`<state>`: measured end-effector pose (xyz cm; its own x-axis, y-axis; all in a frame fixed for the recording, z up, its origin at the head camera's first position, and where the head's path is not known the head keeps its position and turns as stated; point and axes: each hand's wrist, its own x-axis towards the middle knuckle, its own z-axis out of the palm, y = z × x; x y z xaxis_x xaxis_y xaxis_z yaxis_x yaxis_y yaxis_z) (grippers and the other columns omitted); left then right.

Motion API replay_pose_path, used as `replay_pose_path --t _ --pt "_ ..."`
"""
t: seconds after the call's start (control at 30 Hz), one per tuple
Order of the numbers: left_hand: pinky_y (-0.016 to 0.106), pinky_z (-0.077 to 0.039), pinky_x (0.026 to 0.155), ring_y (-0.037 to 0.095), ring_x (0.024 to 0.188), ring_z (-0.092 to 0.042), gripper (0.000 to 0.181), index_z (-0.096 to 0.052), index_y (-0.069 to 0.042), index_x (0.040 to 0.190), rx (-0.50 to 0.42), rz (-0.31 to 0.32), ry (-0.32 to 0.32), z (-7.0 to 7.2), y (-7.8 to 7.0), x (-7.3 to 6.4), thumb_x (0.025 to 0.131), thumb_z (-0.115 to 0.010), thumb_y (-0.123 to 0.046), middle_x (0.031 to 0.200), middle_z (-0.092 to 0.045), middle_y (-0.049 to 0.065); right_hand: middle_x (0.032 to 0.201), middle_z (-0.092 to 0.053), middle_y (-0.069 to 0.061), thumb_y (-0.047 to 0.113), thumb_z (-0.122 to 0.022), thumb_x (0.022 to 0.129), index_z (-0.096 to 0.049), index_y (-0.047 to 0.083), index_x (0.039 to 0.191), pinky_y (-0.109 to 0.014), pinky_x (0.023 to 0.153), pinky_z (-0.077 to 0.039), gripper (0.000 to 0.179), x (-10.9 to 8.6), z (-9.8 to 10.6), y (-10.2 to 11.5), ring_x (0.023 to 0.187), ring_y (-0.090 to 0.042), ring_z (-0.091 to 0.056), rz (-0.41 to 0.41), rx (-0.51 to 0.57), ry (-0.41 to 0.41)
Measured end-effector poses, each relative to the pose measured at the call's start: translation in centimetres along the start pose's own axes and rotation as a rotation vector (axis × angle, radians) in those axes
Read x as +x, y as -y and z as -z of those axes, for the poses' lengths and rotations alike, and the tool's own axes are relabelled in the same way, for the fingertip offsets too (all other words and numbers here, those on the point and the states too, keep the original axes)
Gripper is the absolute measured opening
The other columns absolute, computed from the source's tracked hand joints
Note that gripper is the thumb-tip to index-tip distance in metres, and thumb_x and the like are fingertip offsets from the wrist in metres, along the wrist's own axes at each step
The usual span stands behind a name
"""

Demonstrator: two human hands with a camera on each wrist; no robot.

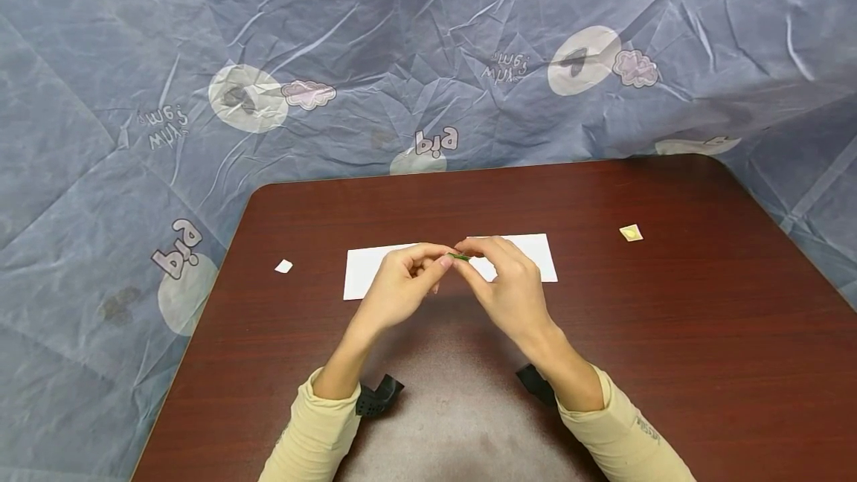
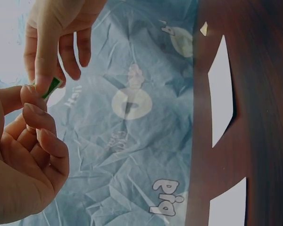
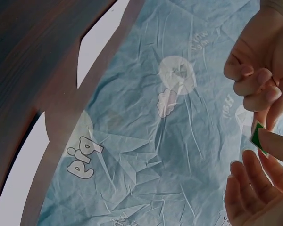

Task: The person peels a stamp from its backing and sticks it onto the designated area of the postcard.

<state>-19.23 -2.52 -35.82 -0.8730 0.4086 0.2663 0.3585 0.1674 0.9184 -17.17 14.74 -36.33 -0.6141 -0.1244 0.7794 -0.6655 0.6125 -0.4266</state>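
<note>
Over the table, both hands meet at a small flat green piece with a pale border [image 1: 459, 256], like a sticker. My left hand [image 1: 396, 285] pinches it at one side between thumb and forefinger, with the other fingers curled in. From the opposite side my right hand [image 1: 512, 285] holds it between thumb and forefinger. In the right wrist view the green face of the piece [image 3: 257, 136] shows beside the right thumb. The left wrist view has part of the piece [image 2: 52, 87] hidden behind fingertips.
Two white paper cards lie behind the hands, a left card [image 1: 361, 271] and a right card [image 1: 538, 259]. A small white square [image 1: 284, 266] rests at the table's left, a small yellowish square [image 1: 631, 233] at its right. Patterned blue cloth [image 1: 375, 43] hangs behind the brown table [image 1: 669, 333].
</note>
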Motion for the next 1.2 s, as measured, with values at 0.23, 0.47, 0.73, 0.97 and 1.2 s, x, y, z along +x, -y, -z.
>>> replay_pose_path --t 0.23,0.47,0.73,0.97,1.2 --pt "0.023 -0.036 0.051 0.012 0.055 -0.047 0.016 -0.072 -0.003 0.103 0.052 0.038 0.016 0.5 -0.1 0.0 0.096 -0.061 -0.012 0.061 -0.052 -0.001 0.084 -0.067 -0.002 -0.004 -0.081 0.074 -0.073 0.003 0.092 -0.023 0.062 -0.043 0.021 0.0 0.0 -0.3 0.074 -0.017 -0.059 -0.011 0.079 0.021" --pt "0.023 -0.033 0.05 0.012 0.055 -0.046 0.019 -0.071 -0.004 0.109 0.058 0.053 0.018 0.5 -0.2 0.0 0.096 -0.061 -0.014 0.061 -0.052 0.001 0.077 -0.067 0.001 -0.004 -0.08 0.075 -0.073 0.005 0.086 -0.028 0.054 -0.042 0.016 0.1 0.3 -0.2 0.068 -0.012 -0.057 -0.048 0.079 0.049" --pt "0.022 -0.031 0.049 0.012 0.051 -0.045 0.017 -0.07 -0.005 0.109 0.06 0.046 -0.034 0.6 0.0 0.1 0.094 -0.064 -0.012 0.06 -0.055 0.009 0.076 -0.068 0.0 -0.005 -0.079 0.077 -0.073 0.005 0.088 -0.029 0.055 -0.048 0.017 0.3 0.6 -0.1 0.059 -0.008 -0.057 -0.123 0.134 0.044" --pt "0.021 -0.033 0.049 0.011 0.051 -0.048 0.009 -0.07 -0.002 0.097 0.094 0.027 -0.044 0.6 0.2 0.3 0.092 -0.066 -0.009 0.061 -0.057 0.004 0.074 -0.07 -0.002 -0.003 -0.078 0.078 -0.071 0.002 0.1 -0.024 0.054 -0.047 0.024 0.3 0.4 -0.2 0.053 -0.008 -0.058 -0.181 0.17 0.083" --pt "0.022 -0.034 0.048 0.011 0.051 -0.048 0.008 -0.071 -0.005 0.098 0.154 -0.023 -0.048 0.8 0.8 0.4 0.092 -0.066 -0.01 0.061 -0.055 -0.001 0.074 -0.069 0.0 -0.001 -0.078 0.079 -0.073 0.003 0.091 -0.023 0.055 -0.047 0.014 0.3 0.2 -0.5 0.054 -0.008 -0.056 -0.202 0.161 0.13"
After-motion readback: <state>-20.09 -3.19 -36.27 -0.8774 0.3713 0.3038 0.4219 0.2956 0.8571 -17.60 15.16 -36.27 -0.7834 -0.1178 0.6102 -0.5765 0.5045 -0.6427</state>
